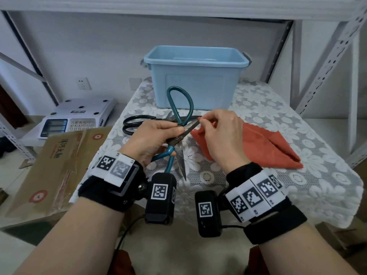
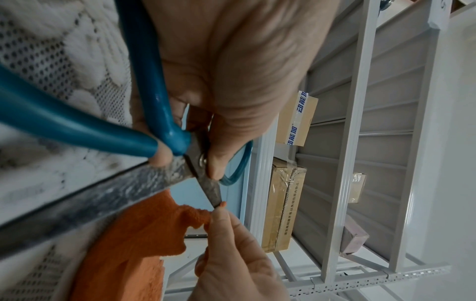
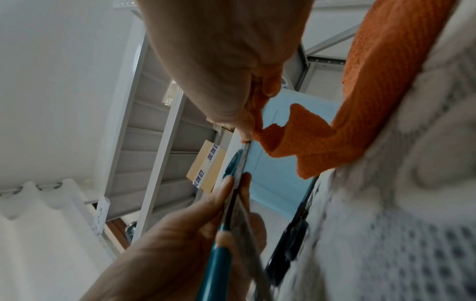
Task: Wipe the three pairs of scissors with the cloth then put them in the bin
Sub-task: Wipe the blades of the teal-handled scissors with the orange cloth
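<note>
Beyond both hands stands the light blue bin (image 1: 195,76) on the lace-covered tabletop (image 1: 278,120). Under the right hand (image 1: 222,139) lies the orange cloth (image 1: 264,145), one corner pinched against a blade tip. The left hand (image 1: 151,139) grips the opened teal-handled scissors (image 1: 179,139) at the pivot. Black scissors (image 1: 137,122) lie just beyond it.

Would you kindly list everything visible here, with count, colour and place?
Teal-handled scissors: one, opened wide, held over the table.
Black scissors: one, lying behind the hands.
Cloth: one, orange, on the table's right, a corner lifted to the blade tip.
Bin: one, light blue, at the table's back.
Tablecloth: one, white lace.
Scale: one, white, left.
Cardboard box: one, brown, left.
Left hand: grips the teal-handled scissors.
Right hand: pinches the cloth.
</note>
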